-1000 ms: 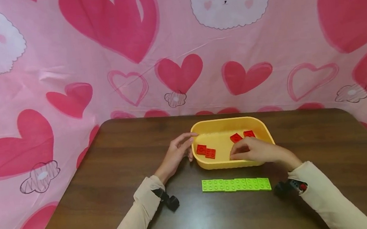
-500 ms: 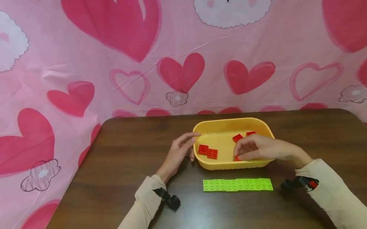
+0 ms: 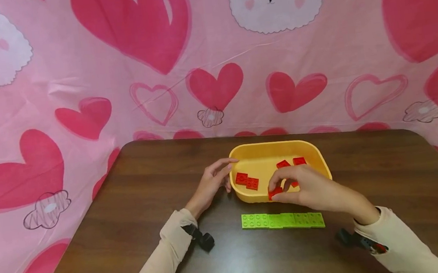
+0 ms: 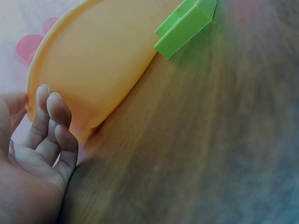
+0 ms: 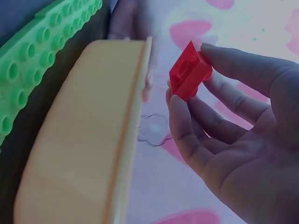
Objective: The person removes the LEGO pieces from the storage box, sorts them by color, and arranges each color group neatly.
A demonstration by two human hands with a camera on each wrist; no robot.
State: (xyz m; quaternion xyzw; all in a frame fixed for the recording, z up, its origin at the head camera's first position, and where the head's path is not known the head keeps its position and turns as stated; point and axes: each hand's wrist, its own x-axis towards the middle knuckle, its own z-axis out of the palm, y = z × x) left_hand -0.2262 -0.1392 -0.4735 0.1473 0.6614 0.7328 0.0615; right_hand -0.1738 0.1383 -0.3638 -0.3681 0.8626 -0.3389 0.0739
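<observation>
My right hand (image 3: 308,187) pinches a red toy brick (image 3: 275,193) between thumb and fingers, just over the front rim of a yellow basin (image 3: 272,148). The right wrist view shows this red brick (image 5: 189,72) tilted at the fingertips, its hollow underside visible. At the basin's left end, my left hand (image 3: 212,182) touches the rim, one finger reaching over it and the others loosely bent by the outer wall. Inside lie more red bricks: a joined-looking pair (image 3: 247,181) at the left and several at the right, one partly hidden by my right hand.
A flat row of light green bricks (image 3: 282,221) lies on the dark wooden table (image 3: 149,197) in front of the basin. Behind the table hangs a pink cloth (image 3: 115,67) with hearts. A black wrist camera (image 3: 203,240) sits on the left sleeve.
My right hand has lifted a red brick from the basin floor and moved it toward the front rim. The left hand stays at the basin's left end.
</observation>
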